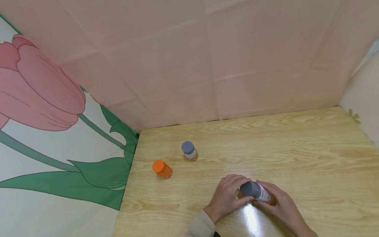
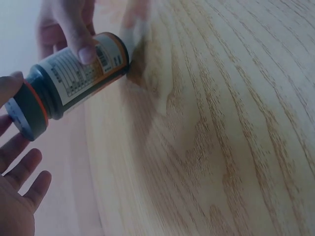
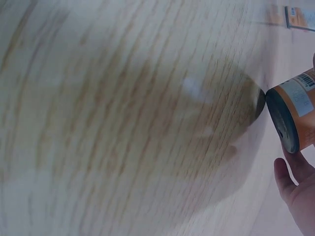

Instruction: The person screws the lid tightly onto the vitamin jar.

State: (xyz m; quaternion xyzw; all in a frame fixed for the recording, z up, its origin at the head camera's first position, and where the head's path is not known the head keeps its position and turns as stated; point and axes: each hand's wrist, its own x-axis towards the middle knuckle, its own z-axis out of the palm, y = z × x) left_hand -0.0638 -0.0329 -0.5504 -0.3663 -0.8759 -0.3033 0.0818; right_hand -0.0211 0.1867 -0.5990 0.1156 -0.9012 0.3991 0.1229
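Both hands hold one pill bottle (image 1: 262, 192) low over the table's near side. It is tilted, with its dark cap (image 2: 30, 110) toward my left hand (image 1: 226, 197). That hand's thumb and fingers pinch the cap, while the lower fingers stand apart from it in the left wrist view. My right hand (image 1: 282, 205) grips the labelled body around its lower half. In the right wrist view the bottle's base (image 3: 283, 120) has its rim right at the tabletop. A printed label with a barcode faces the left wrist camera.
To the left stand a blue-capped bottle (image 1: 189, 150) and, nearer, an orange bottle (image 1: 162, 169) with an orange cap. The wood-grain table (image 1: 296, 144) meets a pink sheet (image 1: 213, 65) at the back and a flower-printed cloth (image 1: 44, 194) on the left.
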